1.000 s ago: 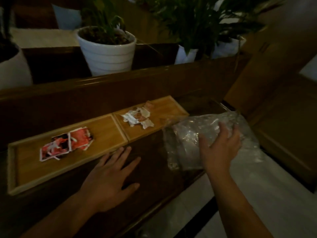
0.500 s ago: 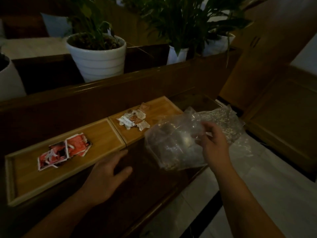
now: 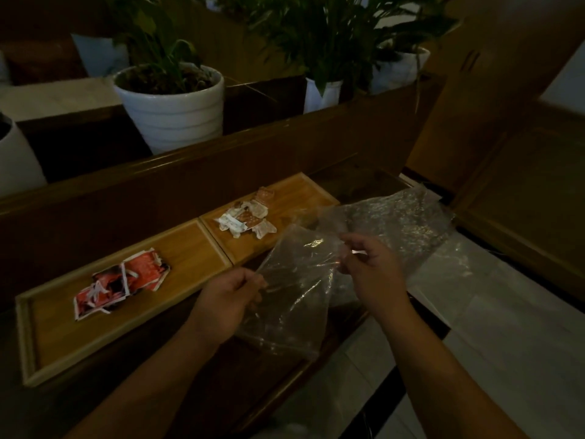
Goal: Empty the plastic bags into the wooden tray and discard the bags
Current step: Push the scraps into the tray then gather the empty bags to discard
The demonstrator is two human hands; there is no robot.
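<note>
Clear crinkled plastic bags (image 3: 304, 280), lower centre of frame, held up over the dark wooden ledge (image 3: 196, 384). I count one flat sheet-like bag toward the left and a second, more crumpled clear bag (image 3: 399, 226) spreading to the right behind it; whether they are joined I cannot tell. My left hand (image 3: 224, 305) pinches the left edge of the flat bag, fingers curled in and pressed together on the film. My right hand (image 3: 370, 274) pinches the upper right corner, thumb and forefinger closed on plastic, other fingers curled.

Just beyond the bags, centre to left of frame: long light wooden tray (image 3: 190, 248) with two compartments, lying on the ledge. Left compartment holds a pile of red and white sachets (image 3: 123, 280). Right compartment holds a pile of white and brownish sachets (image 3: 250, 217), near the bag's upper edge but apart from it.

Upper frame: ribbed white ceramic plant pot (image 3: 174, 112) behind the dark rail, leafy green plants (image 3: 332, 36) to the right. Pale tiled floor (image 3: 490, 327) at lower right.
</note>
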